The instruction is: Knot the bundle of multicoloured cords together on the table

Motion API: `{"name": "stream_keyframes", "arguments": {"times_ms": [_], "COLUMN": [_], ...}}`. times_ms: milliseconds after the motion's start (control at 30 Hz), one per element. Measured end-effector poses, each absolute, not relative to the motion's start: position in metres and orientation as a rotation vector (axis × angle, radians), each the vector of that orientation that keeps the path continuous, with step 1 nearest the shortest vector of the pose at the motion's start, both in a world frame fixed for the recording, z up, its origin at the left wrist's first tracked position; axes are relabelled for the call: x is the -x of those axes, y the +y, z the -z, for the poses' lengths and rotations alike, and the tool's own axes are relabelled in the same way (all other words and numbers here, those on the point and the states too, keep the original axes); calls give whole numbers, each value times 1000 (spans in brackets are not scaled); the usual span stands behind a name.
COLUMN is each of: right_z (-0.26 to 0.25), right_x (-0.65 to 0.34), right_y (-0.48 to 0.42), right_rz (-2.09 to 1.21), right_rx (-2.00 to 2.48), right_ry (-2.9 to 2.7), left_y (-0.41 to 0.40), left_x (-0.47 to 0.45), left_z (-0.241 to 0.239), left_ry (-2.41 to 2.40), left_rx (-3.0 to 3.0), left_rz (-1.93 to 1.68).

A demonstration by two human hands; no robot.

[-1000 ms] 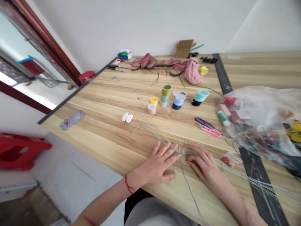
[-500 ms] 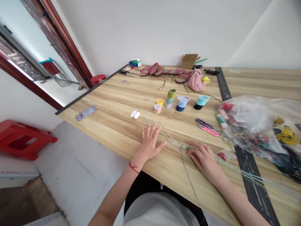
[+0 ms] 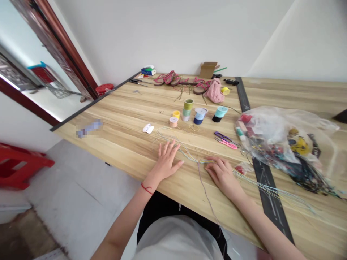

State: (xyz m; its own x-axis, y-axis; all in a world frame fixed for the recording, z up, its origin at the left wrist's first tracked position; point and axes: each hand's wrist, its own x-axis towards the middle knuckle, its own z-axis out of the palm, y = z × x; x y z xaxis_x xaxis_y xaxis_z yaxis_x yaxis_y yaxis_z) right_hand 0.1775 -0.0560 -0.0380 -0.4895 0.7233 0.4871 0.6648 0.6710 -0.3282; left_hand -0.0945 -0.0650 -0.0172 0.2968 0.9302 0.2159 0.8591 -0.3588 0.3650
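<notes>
My left hand [image 3: 164, 160] lies flat on the wooden table [image 3: 116, 130] with fingers spread, its fingertips on a bundle of thin coloured threads [image 3: 187, 153]. My right hand [image 3: 221, 174] rests palm down with fingers pressing the same bundle to the table where the strands gather. The threads run on to the right across a black strip [image 3: 267, 184], and one strand hangs off the near edge. Several thread spools [image 3: 196, 113] stand just beyond my hands. A red string is tied around my left wrist.
Pink and purple snips [image 3: 225, 140] lie right of the spools. A clear plastic bag [image 3: 282, 141] full of craft bits sits at right. A white earbud case [image 3: 148, 128], braided cords and pink cloth [image 3: 214, 90], a cardboard box [image 3: 207, 69]. Red stool [image 3: 18, 166] on the floor at left.
My left hand slid left along the threads, away from my right hand, and now lies spread over the strands. My right hand stayed on the bundle. The view shifted slightly.
</notes>
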Motion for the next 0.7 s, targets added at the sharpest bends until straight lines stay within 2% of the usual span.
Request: {"name": "stream_keyframes", "arguments": {"times_ms": [700], "right_z": [24], "right_x": [-174], "right_y": [-60], "right_rz": [-261], "right_rx": [1063], "right_ry": [-2290], "left_y": [-65], "left_x": [98], "left_z": [13], "left_ry": [1616], "left_rx": [-2382], "left_rz": [-652]}}
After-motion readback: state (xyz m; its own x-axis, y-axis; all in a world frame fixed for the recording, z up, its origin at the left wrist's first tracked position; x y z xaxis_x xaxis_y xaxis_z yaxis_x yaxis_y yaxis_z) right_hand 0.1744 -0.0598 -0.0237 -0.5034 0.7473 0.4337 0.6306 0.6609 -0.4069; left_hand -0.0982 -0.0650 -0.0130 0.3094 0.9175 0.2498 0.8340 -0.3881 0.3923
